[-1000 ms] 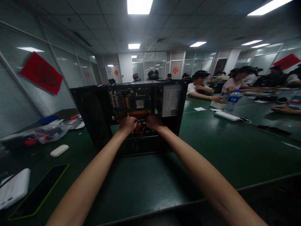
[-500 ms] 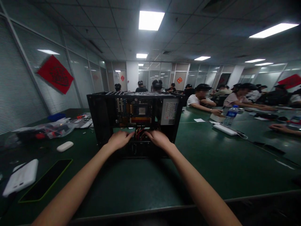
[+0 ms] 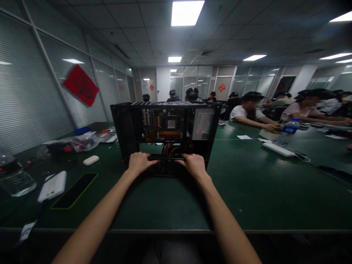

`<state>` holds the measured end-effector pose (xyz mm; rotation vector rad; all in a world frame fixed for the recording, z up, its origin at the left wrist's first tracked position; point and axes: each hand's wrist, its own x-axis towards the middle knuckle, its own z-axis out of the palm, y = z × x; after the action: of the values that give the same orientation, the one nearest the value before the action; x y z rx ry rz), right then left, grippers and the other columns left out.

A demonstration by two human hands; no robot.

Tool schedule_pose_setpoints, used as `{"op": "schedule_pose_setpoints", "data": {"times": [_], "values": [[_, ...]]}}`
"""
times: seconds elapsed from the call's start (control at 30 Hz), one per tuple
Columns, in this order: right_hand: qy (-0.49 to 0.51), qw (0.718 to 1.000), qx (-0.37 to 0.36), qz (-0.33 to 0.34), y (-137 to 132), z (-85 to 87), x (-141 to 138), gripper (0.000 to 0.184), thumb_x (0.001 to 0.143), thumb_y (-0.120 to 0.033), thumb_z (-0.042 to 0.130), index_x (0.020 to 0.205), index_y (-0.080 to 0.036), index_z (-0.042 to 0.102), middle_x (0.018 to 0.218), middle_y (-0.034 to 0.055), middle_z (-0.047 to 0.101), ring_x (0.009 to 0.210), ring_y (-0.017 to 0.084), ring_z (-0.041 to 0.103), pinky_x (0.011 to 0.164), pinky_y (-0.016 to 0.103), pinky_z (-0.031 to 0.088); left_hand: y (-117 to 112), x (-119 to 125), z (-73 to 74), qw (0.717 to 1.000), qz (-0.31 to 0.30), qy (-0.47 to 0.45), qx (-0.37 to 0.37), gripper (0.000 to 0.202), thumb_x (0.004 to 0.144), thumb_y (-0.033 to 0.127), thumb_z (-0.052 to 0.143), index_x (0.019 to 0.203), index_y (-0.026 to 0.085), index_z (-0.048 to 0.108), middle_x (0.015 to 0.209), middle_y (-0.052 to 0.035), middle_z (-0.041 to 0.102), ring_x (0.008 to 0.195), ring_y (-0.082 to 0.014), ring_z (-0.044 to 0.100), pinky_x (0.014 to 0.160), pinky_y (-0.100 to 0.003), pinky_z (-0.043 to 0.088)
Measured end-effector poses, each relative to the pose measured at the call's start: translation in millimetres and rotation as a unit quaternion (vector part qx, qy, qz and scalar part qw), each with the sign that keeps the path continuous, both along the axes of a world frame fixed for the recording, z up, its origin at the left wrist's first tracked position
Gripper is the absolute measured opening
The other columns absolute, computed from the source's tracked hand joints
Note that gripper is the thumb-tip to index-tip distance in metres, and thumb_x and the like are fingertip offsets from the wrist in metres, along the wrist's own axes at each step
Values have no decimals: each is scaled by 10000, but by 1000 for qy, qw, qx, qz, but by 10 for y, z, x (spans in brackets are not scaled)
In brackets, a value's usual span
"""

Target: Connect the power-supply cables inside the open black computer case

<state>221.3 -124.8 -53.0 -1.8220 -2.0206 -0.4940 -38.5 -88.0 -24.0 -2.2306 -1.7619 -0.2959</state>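
An open black computer case (image 3: pixel 123 124) stands on the green table (image 3: pixel 247 190), its open side facing me. Inside I see a motherboard (image 3: pixel 162 124), a silver power supply (image 3: pixel 202 125) at the right and red cables (image 3: pixel 168 148) below the board. My left hand (image 3: pixel 140 162) rests on the case's lower front rim, fingers curled over a dark flat part there. My right hand (image 3: pixel 194 165) grips the same rim a little to the right, fingers bent over it.
Left of the case lie a white oval object (image 3: pixel 91 160), a black phone with a green edge (image 3: pixel 75 190), a white device (image 3: pixel 52 186), a water bottle (image 3: pixel 15 178) and plastic bags (image 3: pixel 74 143). At the right sit several people, a water bottle (image 3: pixel 287 131) and a white power strip (image 3: pixel 275 149).
Both hands have drawn back out of the case's inside, from near the red cables to its lower front rim. The camera has pulled back and tipped, showing the table's near edge.
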Motion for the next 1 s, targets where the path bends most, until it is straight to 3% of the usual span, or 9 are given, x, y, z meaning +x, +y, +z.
{"op": "schedule_pose_setpoints", "data": {"times": [0.37,0.53,0.67,0.87,1.0], "values": [[2,999,34,35,105,-98,85,615,921,-718,404,822,-208,734,804,102,771,737,223,728,616,261,365,1,-17,-100,999,24,13,38,656,844,771,501,1022,207,787,893,-114,770,849,-290,704,610,-277,335],[-23,999,19,34,115,-71,126,655,933,-728,342,854,-211,737,787,111,768,714,223,722,567,258,318,29,-8,-131,998,22,16,48,654,841,768,512,1000,200,796,879,-131,769,846,-307,704,607,-284,342],[-47,998,17,23,107,-41,250,625,904,-742,396,858,-214,729,768,108,764,706,240,724,540,268,272,0,84,-171,999,3,2,54,657,844,778,494,968,211,801,872,-132,769,849,-315,707,619,-296,371],[-49,998,19,31,162,-123,836,625,914,-738,406,800,-206,713,688,109,732,631,232,688,529,275,290,-66,559,-254,998,-42,-28,44,697,849,798,442,943,203,794,853,-135,764,824,-322,715,633,-320,428],[72,990,-36,119,251,-69,1393,586,947,-682,372,840,-216,711,729,77,736,660,218,679,589,282,414,-66,980,-258,996,-68,-56,15,691,847,778,467,938,173,788,842,-152,753,816,-331,717,641,-340,466]]}}
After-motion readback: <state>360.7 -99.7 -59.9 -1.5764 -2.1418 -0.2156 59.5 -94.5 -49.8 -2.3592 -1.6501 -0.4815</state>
